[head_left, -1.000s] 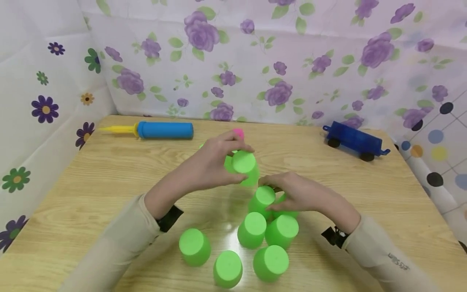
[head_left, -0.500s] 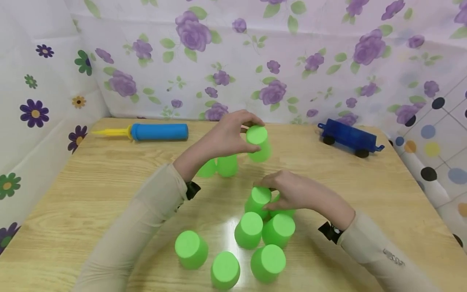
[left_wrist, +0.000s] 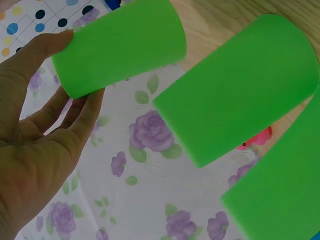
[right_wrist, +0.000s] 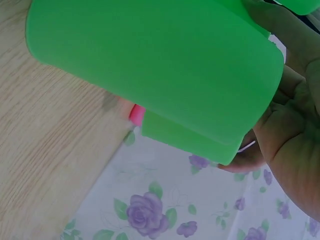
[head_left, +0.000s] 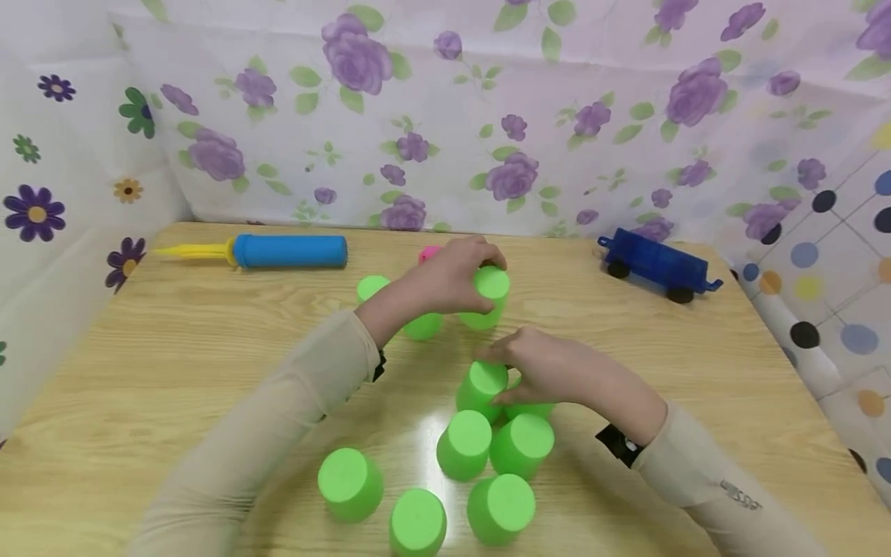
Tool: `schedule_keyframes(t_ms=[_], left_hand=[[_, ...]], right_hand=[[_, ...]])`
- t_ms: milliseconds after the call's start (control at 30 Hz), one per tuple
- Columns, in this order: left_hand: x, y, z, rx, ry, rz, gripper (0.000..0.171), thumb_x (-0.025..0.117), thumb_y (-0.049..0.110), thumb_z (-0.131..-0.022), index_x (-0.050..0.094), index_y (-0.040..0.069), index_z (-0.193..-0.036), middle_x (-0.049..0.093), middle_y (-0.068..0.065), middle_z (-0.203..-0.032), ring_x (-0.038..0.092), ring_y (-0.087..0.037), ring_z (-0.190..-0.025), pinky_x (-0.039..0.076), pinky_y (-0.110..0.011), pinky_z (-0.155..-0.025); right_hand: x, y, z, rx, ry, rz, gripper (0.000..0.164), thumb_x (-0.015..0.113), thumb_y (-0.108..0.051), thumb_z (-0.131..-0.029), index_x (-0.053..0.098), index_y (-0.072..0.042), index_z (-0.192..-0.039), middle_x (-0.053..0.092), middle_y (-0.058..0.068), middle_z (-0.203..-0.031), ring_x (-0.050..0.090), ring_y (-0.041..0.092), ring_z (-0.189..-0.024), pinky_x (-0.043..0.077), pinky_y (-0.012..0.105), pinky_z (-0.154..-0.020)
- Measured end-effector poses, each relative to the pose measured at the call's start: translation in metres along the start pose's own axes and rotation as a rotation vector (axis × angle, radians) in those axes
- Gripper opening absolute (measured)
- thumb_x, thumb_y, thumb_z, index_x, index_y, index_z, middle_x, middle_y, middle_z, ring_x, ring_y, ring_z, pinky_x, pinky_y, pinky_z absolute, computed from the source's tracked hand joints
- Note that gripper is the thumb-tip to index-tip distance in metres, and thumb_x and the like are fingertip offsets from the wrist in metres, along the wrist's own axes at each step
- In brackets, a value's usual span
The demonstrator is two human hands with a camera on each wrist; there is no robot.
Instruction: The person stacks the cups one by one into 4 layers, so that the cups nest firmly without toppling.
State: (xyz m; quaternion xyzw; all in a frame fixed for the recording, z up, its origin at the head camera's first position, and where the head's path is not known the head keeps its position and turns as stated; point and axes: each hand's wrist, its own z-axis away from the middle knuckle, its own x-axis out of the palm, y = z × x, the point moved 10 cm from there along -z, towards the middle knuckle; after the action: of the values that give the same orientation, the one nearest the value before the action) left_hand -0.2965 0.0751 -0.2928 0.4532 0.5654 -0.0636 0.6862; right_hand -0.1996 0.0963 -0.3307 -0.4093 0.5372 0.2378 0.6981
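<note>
My left hand (head_left: pixel 455 275) pinches an upside-down green cup (head_left: pixel 491 286) by its closed end, thumb on one side and fingers on the other. In the left wrist view this held cup (left_wrist: pixel 120 47) stands beside two more green cups (left_wrist: pixel 240 90). Nearer to me, my right hand (head_left: pixel 564 367) grips another green cup (head_left: pixel 480 391) from above, its thumb on the near side. Partly hidden under that hand is a further green cup (head_left: pixel 532 410). In the right wrist view the gripped cup (right_wrist: pixel 155 70) fills the upper part.
Several upside-down green cups (head_left: pixel 351 483) stand in front of my hands on the wooden table (head_left: pixel 209 340). A blue and yellow hand pump (head_left: pixel 288 251) lies back left. A blue toy trailer (head_left: pixel 654 263) is back right. A small pink thing (head_left: pixel 429 252) shows behind my left hand.
My left hand has carried its cup to the right past the back cups, first up and away, then lower toward the table. My right hand has stayed on its cup.
</note>
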Motion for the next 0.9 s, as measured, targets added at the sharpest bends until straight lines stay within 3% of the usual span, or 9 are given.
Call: schedule_keyframes(t_ms=[167, 333, 467, 667, 900], left_hand=[[0.009, 0.000, -0.006, 0.013, -0.008, 0.002, 0.041, 0.078, 0.019, -0.073, 0.059, 0.005, -0.107, 0.057, -0.004, -0.099, 0.053, -0.015, -0.088, 0.047, -0.021, -0.075], [0.014, 0.000, -0.010, 0.009, -0.051, -0.020, 0.039, 0.078, 0.019, -0.074, 0.058, 0.006, -0.105, 0.057, -0.003, -0.098, 0.050, -0.015, -0.090, 0.045, -0.022, -0.077], [0.014, -0.011, -0.009, -0.039, -0.085, -0.058, 0.038, 0.079, 0.014, -0.072, 0.057, 0.005, -0.101, 0.055, -0.005, -0.098, 0.048, -0.017, -0.091, 0.044, -0.024, -0.080], [0.010, -0.023, -0.009, -0.087, -0.101, -0.033, 0.040, 0.081, 0.011, -0.070, 0.058, 0.004, -0.102, 0.057, -0.006, -0.098, 0.050, -0.017, -0.091, 0.045, -0.025, -0.080], [0.016, -0.037, -0.008, -0.214, -0.101, -0.023, 0.042, 0.081, 0.010, -0.069, 0.058, 0.004, -0.103, 0.057, -0.009, -0.103, 0.052, -0.020, -0.095, 0.047, -0.028, -0.081]], right_hand=[[0.000, 0.006, 0.007, 0.027, -0.022, -0.025, 0.055, 0.077, -0.023, -0.077, 0.059, 0.000, -0.123, 0.067, 0.010, -0.111, 0.067, 0.018, -0.092, 0.055, 0.024, -0.076], [-0.001, 0.008, 0.010, 0.028, -0.013, -0.074, 0.057, 0.078, -0.023, -0.075, 0.059, 0.000, -0.123, 0.066, 0.010, -0.113, 0.067, 0.018, -0.094, 0.054, 0.025, -0.078], [-0.003, 0.005, 0.006, 0.000, 0.013, -0.091, 0.057, 0.079, -0.021, -0.075, 0.059, 0.003, -0.122, 0.066, 0.011, -0.114, 0.067, 0.018, -0.094, 0.055, 0.027, -0.078], [-0.005, 0.005, 0.002, -0.003, 0.026, -0.093, 0.055, 0.080, -0.021, -0.073, 0.061, 0.002, -0.120, 0.065, 0.011, -0.114, 0.067, 0.018, -0.096, 0.055, 0.028, -0.080], [0.001, 0.009, 0.002, -0.001, 0.038, -0.157, 0.054, 0.079, -0.021, -0.074, 0.061, 0.001, -0.120, 0.066, 0.009, -0.113, 0.066, 0.017, -0.097, 0.054, 0.027, -0.081]])
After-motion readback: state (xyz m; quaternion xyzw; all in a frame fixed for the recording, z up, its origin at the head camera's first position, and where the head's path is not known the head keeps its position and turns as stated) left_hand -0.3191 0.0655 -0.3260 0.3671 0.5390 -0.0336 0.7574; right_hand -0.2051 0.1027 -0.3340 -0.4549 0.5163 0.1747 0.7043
